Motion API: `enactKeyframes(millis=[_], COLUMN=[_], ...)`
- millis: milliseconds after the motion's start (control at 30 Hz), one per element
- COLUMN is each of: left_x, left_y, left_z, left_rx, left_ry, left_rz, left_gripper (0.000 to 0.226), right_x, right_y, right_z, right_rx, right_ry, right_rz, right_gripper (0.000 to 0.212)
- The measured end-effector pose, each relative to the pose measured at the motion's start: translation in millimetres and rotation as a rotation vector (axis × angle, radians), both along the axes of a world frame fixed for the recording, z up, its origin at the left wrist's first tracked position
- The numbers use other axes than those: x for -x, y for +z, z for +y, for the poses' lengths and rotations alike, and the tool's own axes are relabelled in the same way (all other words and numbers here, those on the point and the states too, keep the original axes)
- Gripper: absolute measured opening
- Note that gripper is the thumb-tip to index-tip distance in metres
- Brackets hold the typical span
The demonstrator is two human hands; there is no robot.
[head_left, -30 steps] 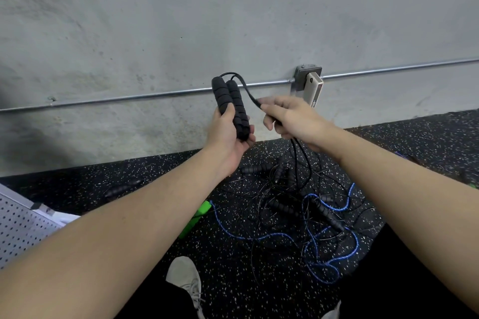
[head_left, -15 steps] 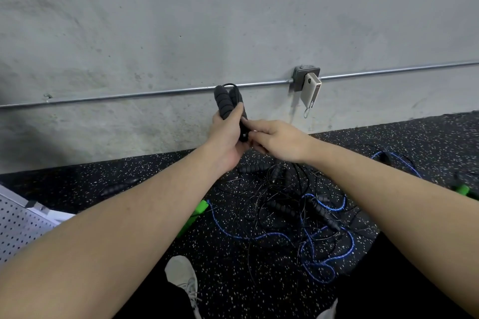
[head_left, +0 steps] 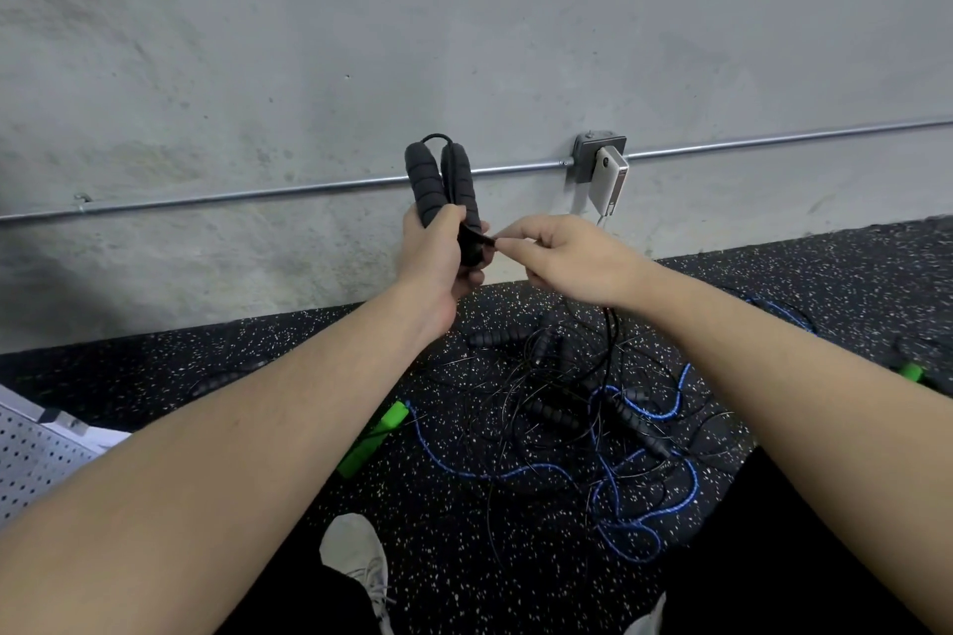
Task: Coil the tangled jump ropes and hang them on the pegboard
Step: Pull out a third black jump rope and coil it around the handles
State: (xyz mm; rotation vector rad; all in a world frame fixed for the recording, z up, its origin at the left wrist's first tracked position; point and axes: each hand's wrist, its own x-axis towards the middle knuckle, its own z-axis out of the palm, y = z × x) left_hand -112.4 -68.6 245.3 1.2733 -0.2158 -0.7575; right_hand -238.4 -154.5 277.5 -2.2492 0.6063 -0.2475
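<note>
Jump ropes [head_left: 593, 428], black and blue, lay tangled on the speckled black floor [head_left: 258, 371] below a grey concrete wall [head_left: 464, 41] crossed by a metal pipe [head_left: 258, 193]. A white pegboard [head_left: 31, 459] lay at the far left. The left hand [head_left: 438, 255] gripped two black foam handles [head_left: 441, 183] upright. The right hand [head_left: 572, 258] pinched a black strap [head_left: 477, 237] beside them, with black cord [head_left: 611, 330] hanging beneath. A green handle [head_left: 374, 438] lay near a white shoe [head_left: 356, 554].

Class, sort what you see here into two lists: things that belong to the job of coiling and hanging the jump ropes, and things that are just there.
Part of the job:
- black handles, held in the left hand
- black cord, pinched by the right hand
- rope tangle on the floor
- pegboard

Just there:
- conduit pipe
- outlet box
- white shoe
</note>
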Motion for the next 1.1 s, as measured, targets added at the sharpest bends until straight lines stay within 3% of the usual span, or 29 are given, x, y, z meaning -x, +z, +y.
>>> enactKeyframes(millis=[233,367,500,600,667,800,933,1100], left_x=[3.1,5.3,7.5,5.5,4.4,7.2,10.0,5.2], left_y=[4.2,14.4,21.0,24.9,25.9,21.5,21.6,21.4], left_z=[0.1,0.4,3.0,5.2,5.9,4.1,3.6,2.3], left_rx=[-0.003,0.054,0.117,0.157,0.160,0.135,0.167,0.246], left_ry=[-0.140,-0.214,-0.322,-0.363,-0.391,-0.438,-0.458,-0.452], left_rz=[0.016,0.193,0.296,0.264,0.215,0.147,0.153,0.233], left_gripper=[0.027,0.020,0.026,0.032,0.032,0.030,0.024,0.057], right_x=[18.5,25.8,36.5,47.8,54.8,63.0,68.2,79.4], right_y=[7.1,8.0,7.2,10.1,12.5,9.2,6.6,8.3], right_z=[-17.6,-26.9,-33.0,-38.2,-43.4,-51.9,-54.4,-65.7], right_rx=[-0.062,-0.067,-0.161,-0.263,-0.225,-0.164,-0.169,-0.381], right_ry=[0.085,0.083,0.159,0.227,0.201,0.149,0.150,0.221], right_rz=[0.065,0.061,0.062,0.072,0.095,0.168,0.167,0.133], right_gripper=[0.021,0.028,0.034,0.042,0.046,0.029,0.041,0.030])
